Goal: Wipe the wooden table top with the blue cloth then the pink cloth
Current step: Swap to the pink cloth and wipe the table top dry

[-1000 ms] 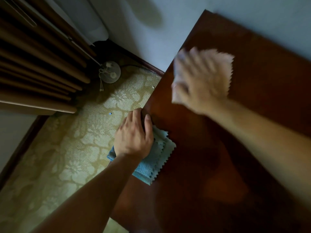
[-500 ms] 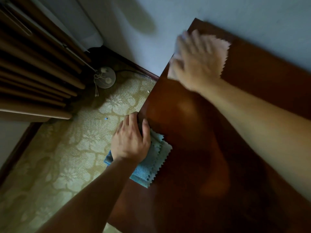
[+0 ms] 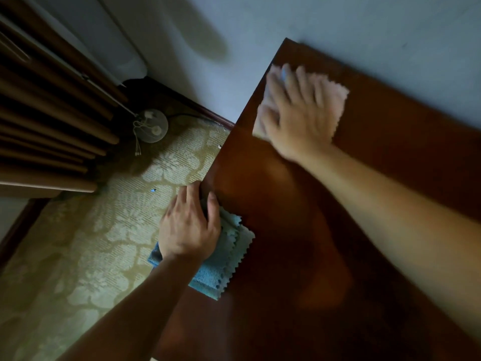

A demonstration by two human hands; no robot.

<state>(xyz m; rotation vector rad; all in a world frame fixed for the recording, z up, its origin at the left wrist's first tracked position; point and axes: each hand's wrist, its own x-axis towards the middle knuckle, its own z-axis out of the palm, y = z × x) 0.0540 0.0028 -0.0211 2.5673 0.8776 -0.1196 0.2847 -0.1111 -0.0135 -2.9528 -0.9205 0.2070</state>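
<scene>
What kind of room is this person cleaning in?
Most likely a room in a home, perhaps a bedroom or living room. A polished dark wooden table stands against a pale painted wall, brown pleated curtains hang at the left, and a yellowish floral-patterned carpet covers the floor.

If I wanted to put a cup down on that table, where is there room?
The wide brown stretch of table top right of the blue cloth and below the pink cloth is bare. The left edge is taken: the left hand on blue, the right hand on pink.
</scene>
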